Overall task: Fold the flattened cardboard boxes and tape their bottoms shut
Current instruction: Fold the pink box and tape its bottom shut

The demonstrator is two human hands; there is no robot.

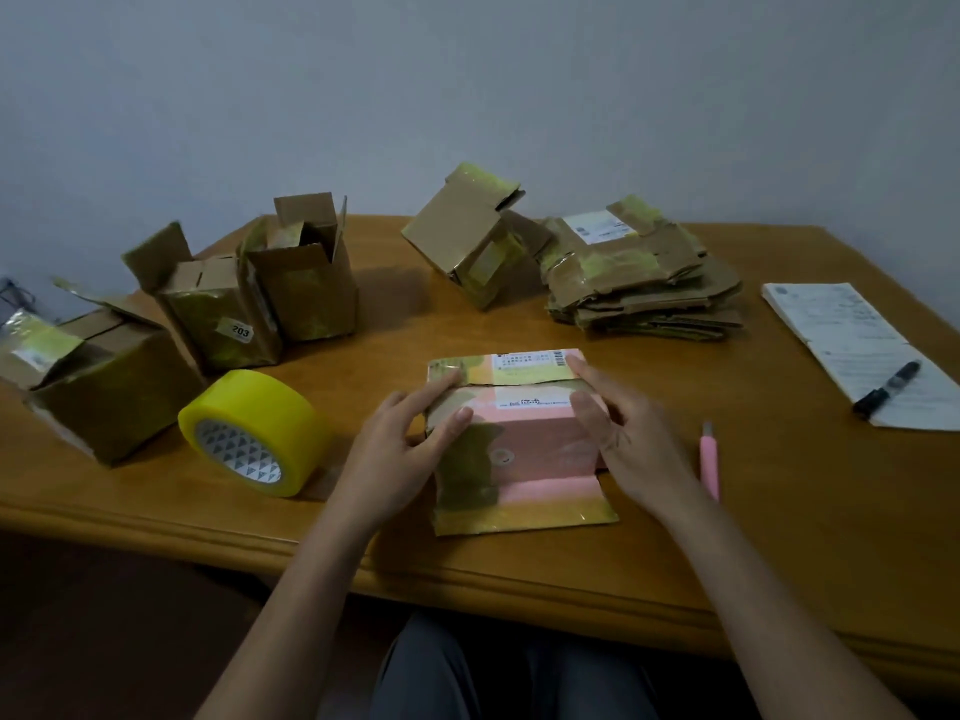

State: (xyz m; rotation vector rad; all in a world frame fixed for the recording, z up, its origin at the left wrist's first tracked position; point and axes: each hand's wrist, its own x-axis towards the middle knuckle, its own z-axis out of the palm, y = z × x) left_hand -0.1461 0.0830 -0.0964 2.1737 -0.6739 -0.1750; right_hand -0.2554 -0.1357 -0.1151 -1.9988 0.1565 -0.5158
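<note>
Holding pink box [524,439] at near-centre of table [779,511], close to front edge; L hand [400,449] & R hand [628,433] grip its side edges. Long axis runs near-to-far, flaps at both ends. Tape roll [254,433] left, pink cutter [709,459] right; bare wood between.

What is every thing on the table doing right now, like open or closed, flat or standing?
pink box: partly folded, held at both sides
left hand: grips the box's left side
right hand: grips the box's right side
yellow tape roll: on its side, untouched
three brown boxes: folded, top flaps open
stack of cardboard: flattened, piled
tilted brown box: leaning on the stack
pink cutter: lying flat
black marker: capped, on paper
</note>
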